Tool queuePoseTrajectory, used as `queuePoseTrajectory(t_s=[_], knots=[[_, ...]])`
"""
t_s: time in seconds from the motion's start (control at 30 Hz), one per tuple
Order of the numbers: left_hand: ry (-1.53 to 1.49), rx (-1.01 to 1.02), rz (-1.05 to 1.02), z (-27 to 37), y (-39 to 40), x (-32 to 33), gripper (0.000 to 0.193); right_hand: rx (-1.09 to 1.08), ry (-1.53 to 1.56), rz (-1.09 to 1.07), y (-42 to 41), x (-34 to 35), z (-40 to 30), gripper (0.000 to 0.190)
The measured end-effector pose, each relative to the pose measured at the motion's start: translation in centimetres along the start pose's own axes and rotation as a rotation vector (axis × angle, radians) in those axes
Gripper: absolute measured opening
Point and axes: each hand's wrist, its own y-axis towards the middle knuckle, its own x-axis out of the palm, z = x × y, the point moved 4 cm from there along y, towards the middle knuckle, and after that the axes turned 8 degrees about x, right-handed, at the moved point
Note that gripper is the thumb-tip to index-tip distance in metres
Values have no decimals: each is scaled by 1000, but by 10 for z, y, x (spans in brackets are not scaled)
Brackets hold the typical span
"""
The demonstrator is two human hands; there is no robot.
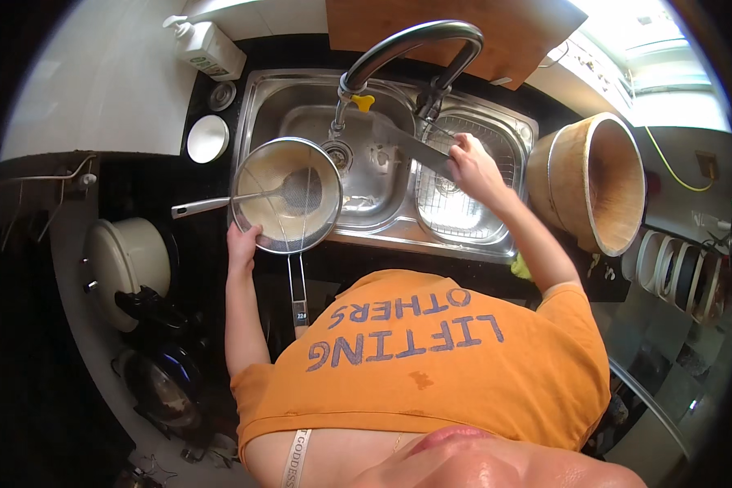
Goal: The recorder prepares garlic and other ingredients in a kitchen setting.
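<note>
My left hand [243, 245] grips the near-left rim of a round metal bowl with a fine-mesh strainer [265, 226] on it, over the sink's left side. Pale tan contents show through the mesh. A metal-handled mesh skimmer [302, 189] lies across the strainer, whose long handle points towards my orange shirt. Above the right basin [463, 213], my right hand [476, 168] has its fingers closed at the end of a flat grey blade-like thing [421, 149], blurred, perhaps a knife. Its fingertips are close to the thin lever of the arched faucet [415, 36]; contact is unclear.
A wooden bucket [613, 183] lies tilted right of the sink. A white bowl [208, 139], a metal drain strainer [222, 96] and a pump bottle [210, 52] stand at the left. A lidded cream pot [128, 256] is further left. A wire rack [451, 207] lines the right basin.
</note>
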Motion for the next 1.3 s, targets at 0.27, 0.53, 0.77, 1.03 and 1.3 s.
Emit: queuePoseTrajectory(t_s=[0.27,0.53,0.77,1.03,1.3], knots=[[-101,35,83,-3,-31,-32,35,360,480,-336,21,105,-60,30],[-105,64,105,1,-37,-45,35,455,1014,-393,80,172,-97,21],[-95,33,86,2,-23,-37,35,329,862,-52,112,165,-95,30],[-58,16,23,0,-1,-19,35,-48,268,-31,33,106,-104,49],[21,-49,-111,-10,48,34,30,309,277,58,-142,44,-2,52]])
